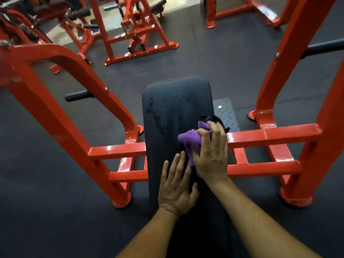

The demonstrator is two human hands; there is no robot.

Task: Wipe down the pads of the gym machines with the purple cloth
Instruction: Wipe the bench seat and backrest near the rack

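I'm looking down along a long black pad [167, 112] that runs away from me between the red frame [115, 151] of a bench machine. My right hand [212, 155] grips the cloth [189, 140], a bunched purple wad, and holds it down on the right half of the pad, about midway along. The fingers [216, 131] curl over the top of the wad, so most of the cloth sits under the palm and knuckles; a purple fold sticks out to the left past the thumb side, and something dark shows just beyond the fingertips at the pad's right edge. I cannot tell what that is. My left hand [176, 185] lies flat on the pad just beside and nearer me, fingers straight and slightly spread, holding nothing. Its fingertips reach almost to the cloth's lower edge. Wet smears show on the far part of the pad. A studded footplate [226, 112] lies on the floor right of it.
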